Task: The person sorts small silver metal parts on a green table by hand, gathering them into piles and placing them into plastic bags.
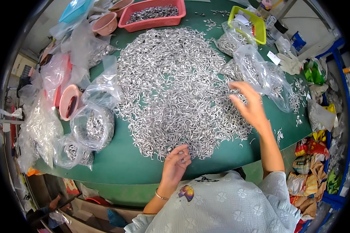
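Note:
A wide heap of small, curved silver metal pieces (175,93) is spread over the green table (116,167). At the heap's near edge my left hand (176,163) is closed, its fingers curled inward. Bits of shiny metal show at its fingertips, partly hidden by the fingers. My right hand (249,104) is over the heap's right side with thumb and fingers apart, and I see nothing held in it. Close beyond that hand lies a clear plastic bag (251,66) with metal pieces inside.
A red tray (153,24) of metal parts and a yellow-green basket (261,31) stand at the far side. Open plastic bags (93,128) and a pink bowl (69,93) line the left. White gloves (289,62) lie far right, beyond loose small parts (298,95).

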A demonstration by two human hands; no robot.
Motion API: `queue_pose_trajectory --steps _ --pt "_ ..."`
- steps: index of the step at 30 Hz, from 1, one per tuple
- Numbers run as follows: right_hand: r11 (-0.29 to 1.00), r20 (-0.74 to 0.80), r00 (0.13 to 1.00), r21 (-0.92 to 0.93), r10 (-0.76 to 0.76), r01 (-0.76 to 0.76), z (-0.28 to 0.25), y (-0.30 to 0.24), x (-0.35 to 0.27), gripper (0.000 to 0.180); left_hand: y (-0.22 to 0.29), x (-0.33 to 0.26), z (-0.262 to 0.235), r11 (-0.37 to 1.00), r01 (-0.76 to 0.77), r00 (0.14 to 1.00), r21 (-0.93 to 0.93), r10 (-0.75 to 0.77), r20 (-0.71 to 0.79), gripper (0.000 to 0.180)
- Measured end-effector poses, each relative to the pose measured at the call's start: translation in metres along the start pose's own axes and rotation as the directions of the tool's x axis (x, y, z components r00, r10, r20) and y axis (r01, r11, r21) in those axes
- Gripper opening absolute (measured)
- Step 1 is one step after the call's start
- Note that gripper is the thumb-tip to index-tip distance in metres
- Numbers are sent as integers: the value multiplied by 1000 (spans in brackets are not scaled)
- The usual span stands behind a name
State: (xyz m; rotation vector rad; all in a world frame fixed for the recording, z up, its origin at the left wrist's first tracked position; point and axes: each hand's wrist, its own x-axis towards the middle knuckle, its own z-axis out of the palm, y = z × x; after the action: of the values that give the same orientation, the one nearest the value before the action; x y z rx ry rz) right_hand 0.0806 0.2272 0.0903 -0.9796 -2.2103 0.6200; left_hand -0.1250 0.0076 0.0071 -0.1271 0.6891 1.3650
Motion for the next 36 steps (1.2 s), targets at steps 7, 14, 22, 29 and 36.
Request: queue_pose_trajectory --steps 7,14,22,29,36 --pt "945 306 949 -281 -78 168 90 28 -2 67 2 -5 3 999 -24 999 -37 23 -26 29" --pt "952 377 912 -186 -160 244 78 -4 -25 60 3 -2 -1 999 -17 1000 -51 16 -21 30" --pt "956 416 904 -214 -98 202 70 -11 -50 52 3 -3 -4 999 -27 999 -27 26 -32 29" --pt "958 363 912 -131 -194 256 90 8 -27 50 2 -9 5 1000 -31 999 -2 31 -41 29" --pt "950 251 964 -268 -90 159 87 28 -9 39 1 -18 -2 997 -70 997 -7 70 -37 31"
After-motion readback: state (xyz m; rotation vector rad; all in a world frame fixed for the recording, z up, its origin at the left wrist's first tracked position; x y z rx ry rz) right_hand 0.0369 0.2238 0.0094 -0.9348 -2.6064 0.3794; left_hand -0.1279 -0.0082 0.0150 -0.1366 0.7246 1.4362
